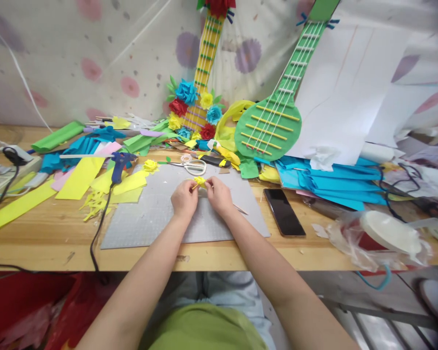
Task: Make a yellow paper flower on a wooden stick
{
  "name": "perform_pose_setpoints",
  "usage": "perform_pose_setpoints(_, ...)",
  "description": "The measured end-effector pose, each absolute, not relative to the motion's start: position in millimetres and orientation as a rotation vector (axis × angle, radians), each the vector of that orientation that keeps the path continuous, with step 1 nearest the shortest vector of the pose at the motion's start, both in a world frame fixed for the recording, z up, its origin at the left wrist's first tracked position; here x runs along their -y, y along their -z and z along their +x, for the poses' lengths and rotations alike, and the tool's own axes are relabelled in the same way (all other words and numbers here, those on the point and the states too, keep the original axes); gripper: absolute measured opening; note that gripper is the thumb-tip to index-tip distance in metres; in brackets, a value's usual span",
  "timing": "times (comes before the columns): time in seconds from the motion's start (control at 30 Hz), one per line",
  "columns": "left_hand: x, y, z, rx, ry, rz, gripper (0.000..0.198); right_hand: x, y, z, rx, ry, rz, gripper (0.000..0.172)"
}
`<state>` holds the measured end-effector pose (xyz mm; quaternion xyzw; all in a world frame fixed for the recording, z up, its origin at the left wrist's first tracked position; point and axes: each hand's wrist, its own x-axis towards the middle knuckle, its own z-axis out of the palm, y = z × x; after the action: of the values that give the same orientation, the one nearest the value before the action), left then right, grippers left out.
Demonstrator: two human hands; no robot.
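Observation:
Both hands meet over the grey cutting mat, pinching a small yellow paper flower between them. My left hand is closed at the flower's left side, where a thin yellowish strip or stem shows at the fingertips. From the right, my right hand grips the flower's edge with thumb and fingers. Just beyond the hands lie white-handled scissors and a black and yellow utility knife. Another yellow paper flower rests at the mat's upper left.
A blue glue gun with a black cord stands left among yellow paper strips. Two paper lutes, one green and one yellow, lean at the back. To the right are a phone, blue paper and a bagged cup.

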<state>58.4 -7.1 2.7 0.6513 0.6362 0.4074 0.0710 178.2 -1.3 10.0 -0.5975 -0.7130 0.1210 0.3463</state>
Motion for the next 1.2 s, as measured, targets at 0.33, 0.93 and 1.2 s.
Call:
perform_pose_setpoints(0.33,4.9,-1.3,56.7,-1.941,-1.175,1.898,0.018,1.4,-11.5,180.5,1.998,-0.32,-1.475,0.017)
perform_pose_setpoints(0.93,9.2,-5.7,56.9,-2.079,-1.031,1.88,0.011,7.7,-15.9,180.5,2.241,-0.191,-1.502,0.025)
perform_pose_setpoints(1.2,9.1,-4.9,56.5,-2.092,-1.087,1.925,0.01,8.6,-17.3,179.6,2.279,-0.12,-1.547,0.027)
